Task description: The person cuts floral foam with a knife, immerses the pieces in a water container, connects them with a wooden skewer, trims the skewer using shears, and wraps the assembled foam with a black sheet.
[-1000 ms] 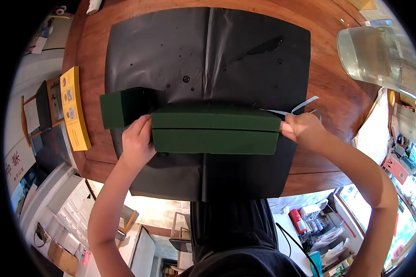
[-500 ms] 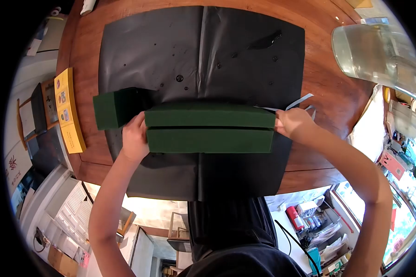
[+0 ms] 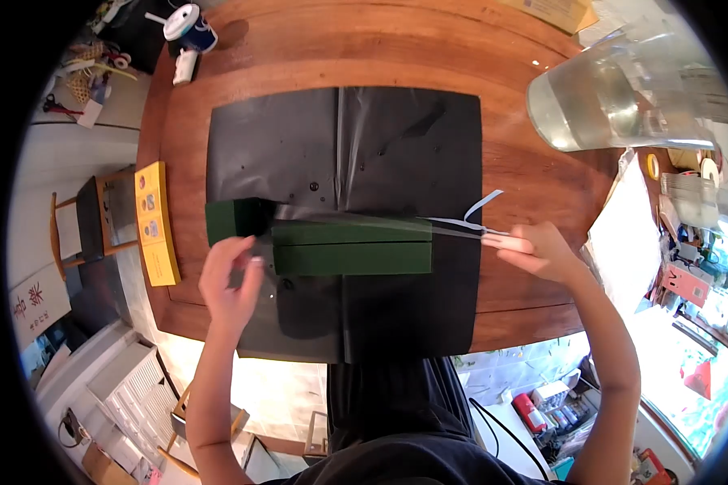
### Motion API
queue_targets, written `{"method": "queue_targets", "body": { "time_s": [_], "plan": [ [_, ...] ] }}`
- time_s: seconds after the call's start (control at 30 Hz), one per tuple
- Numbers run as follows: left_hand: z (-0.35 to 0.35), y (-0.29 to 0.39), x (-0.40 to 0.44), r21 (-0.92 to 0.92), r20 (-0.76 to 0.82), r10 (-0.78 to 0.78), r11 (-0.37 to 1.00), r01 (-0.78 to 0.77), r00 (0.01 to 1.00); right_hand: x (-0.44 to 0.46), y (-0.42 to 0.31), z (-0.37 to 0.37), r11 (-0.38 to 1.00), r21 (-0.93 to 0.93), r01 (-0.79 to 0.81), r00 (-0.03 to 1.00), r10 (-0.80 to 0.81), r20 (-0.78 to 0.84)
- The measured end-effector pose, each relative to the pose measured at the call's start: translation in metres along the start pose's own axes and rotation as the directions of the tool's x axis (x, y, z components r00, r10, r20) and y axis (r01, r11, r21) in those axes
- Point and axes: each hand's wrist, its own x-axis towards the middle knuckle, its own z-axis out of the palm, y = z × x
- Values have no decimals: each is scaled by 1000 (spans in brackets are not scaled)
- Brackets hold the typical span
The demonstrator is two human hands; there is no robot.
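Two long dark-green floral foam blocks, a rear block (image 3: 356,233) and a front block (image 3: 356,259), lie side by side on a black sheet (image 3: 404,323). A shorter green foam block (image 3: 220,222) sits at their left end. My right hand (image 3: 534,249) is closed on a pale ribbon (image 3: 453,223) to the right of the blocks. A see-through, motion-blurred strip (image 3: 380,220) stretches from that hand leftward over the rear block. My left hand (image 3: 233,279) is just off the blocks' left end, fingers curled, thumb and forefinger apart, with nothing visible in it.
Water drops dot the black sheet on the wooden table (image 3: 364,48). A large glass vase (image 3: 574,105) lies at the right rear. A yellow box (image 3: 156,226) is at the left edge, and a lidded cup (image 3: 190,31) stands at the back left. White paper (image 3: 623,234) lies on the right.
Both hands have let go of the foam blocks' ends. My right hand has taken the ribbon and moved right, and the see-through strip now spans the rear block. The view has shifted back.
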Motion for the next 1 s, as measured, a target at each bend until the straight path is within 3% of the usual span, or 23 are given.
{"method": "queue_targets", "body": {
  "time_s": [0.03, 0.1, 0.2, 0.27, 0.33, 0.5, 0.57, 0.6, 0.67, 0.77, 0.87, 1.0],
  "plan": [
    [7, 17, 17, -1, 63, 49, 999, -49, 997, -12, -5, -4, 990, 103, -100, 987, 112, -114],
    [24, 40, 49, -6, 387, 200, 977, -214, 900, -40, -18, -5, 910, 336, -244, 888, 348, -300],
    [58, 25, 73, -15, 611, 157, 982, -187, 776, -79, -16, 33, 789, 246, -564, 697, 614, -371],
    [67, 19, 95, 9, 716, 110, 986, -167, 690, -93, -24, 71, 783, 237, -575, 653, 614, -444],
    [73, 9, 108, 20, 814, 118, 973, -231, 568, -97, -39, 110, 714, 307, -629, 586, 696, -415],
    [80, 7, 109, -82, 758, 194, 975, -204, 623, -86, -66, 206, 641, 438, -630, 499, 767, -403],
    [86, 5, 104, 23, 708, 171, 964, -264, 686, -74, -80, 227, 607, 479, -634, 480, 795, -371],
    [88, 6, 103, 74, 680, 162, 955, -286, 715, -68, -89, 233, 661, 443, -605, 452, 744, -492],
    [86, 23, 104, 112, 699, 135, 949, -294, 702, -59, -93, 244, 642, 381, -666, 455, 754, -474],
    [89, 22, 105, 160, 703, 128, 930, -331, 699, -58, -91, 244, 697, 143, -703, 585, 681, -441],
    [81, 40, 114, 171, 679, 164, 913, -371, 715, -63, -83, 235, 706, 17, -708, 669, 679, -302],
    [44, 129, 149, 188, 596, 318, 838, -513, 738, -83, -75, 218, 772, 83, -630, 680, 600, -421]
  ]
}}
